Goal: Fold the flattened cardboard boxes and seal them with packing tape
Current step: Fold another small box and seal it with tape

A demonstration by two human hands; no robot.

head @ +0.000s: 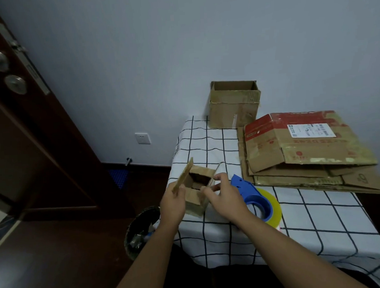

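Observation:
A small brown cardboard box [198,185] stands at the table's left edge with its top flaps up. My left hand [174,203] pinches its left flap, which sticks up and outward. My right hand [223,196] grips the right flap and side of the same box. Just right of my right hand lies a blue tape dispenser [250,192] with a yellowish roll of packing tape [272,207]. A stack of flattened cardboard boxes [306,151], the top one printed red with a white label, lies at the table's far right.
An assembled open cardboard box [234,104] stands at the back against the wall. The table [320,220] has a white cloth with a black grid. A dark waste bin [140,230] sits on the floor left of the table. A brown door [30,130] stands at the left.

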